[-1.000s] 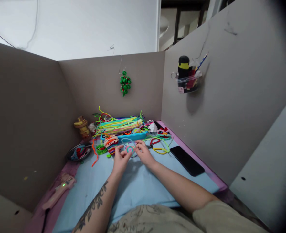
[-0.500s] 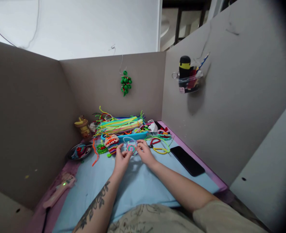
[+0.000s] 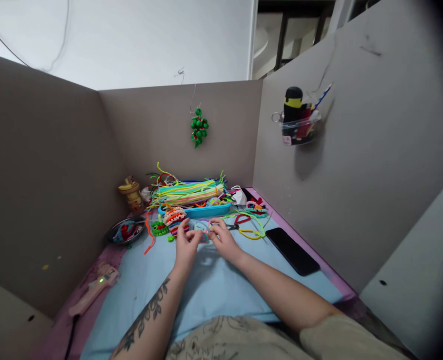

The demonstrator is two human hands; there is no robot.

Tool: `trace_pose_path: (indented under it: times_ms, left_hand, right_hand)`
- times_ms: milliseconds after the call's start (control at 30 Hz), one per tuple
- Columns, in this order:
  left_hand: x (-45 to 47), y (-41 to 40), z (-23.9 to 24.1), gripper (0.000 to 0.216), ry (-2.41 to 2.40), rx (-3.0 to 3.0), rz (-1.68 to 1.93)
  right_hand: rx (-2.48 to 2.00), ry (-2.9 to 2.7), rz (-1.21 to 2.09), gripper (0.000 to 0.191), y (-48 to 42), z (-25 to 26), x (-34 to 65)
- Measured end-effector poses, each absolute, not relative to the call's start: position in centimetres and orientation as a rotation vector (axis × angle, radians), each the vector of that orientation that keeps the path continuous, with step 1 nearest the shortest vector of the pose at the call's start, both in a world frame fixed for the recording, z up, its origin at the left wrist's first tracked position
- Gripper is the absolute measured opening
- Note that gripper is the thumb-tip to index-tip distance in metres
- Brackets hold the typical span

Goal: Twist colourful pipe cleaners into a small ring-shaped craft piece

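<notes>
The left hand (image 3: 186,243) and right hand (image 3: 223,241) each have a thumb-and-finger grip on a small pastel coil (image 3: 205,238), pinched between them over the table (image 3: 221,290) and partly hidden by the fingers. Beyond it, a blue tray (image 3: 221,210) carries a heap of fuzzy stems (image 3: 191,193). A phone (image 3: 292,251) lies to the right; a glue gun (image 3: 94,293) lies at the left.

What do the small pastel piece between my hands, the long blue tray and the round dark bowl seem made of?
Small pastel piece: possibly fuzzy pipe cleaner, from its thin curved strands; too blurred to confirm.
Long blue tray: probably plastic, smooth and evenly coloured.
Round dark bowl: perhaps polished metal, from its shiny rim.
</notes>
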State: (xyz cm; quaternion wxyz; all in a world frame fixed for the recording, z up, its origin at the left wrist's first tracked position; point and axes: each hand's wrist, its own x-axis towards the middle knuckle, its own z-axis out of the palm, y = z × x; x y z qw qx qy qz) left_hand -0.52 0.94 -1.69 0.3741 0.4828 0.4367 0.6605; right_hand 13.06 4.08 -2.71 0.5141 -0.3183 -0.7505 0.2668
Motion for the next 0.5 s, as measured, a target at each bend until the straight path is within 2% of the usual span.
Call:
trace_pose_path:
  times_ms: [333, 500]
  left_hand:
    - [-0.9, 1.2, -1.5, 0.057, 1.225, 1.206, 1.616]
    - [-0.5, 1.0, -1.8, 0.058, 1.396, 1.420, 1.819]
  right_hand:
    - [-0.757, -1.832, 0.707, 0.017, 3.8, -3.1, 12.7]
    - [-0.889, -1.592, 0.742, 0.020, 5.4, -3.7, 12.8]
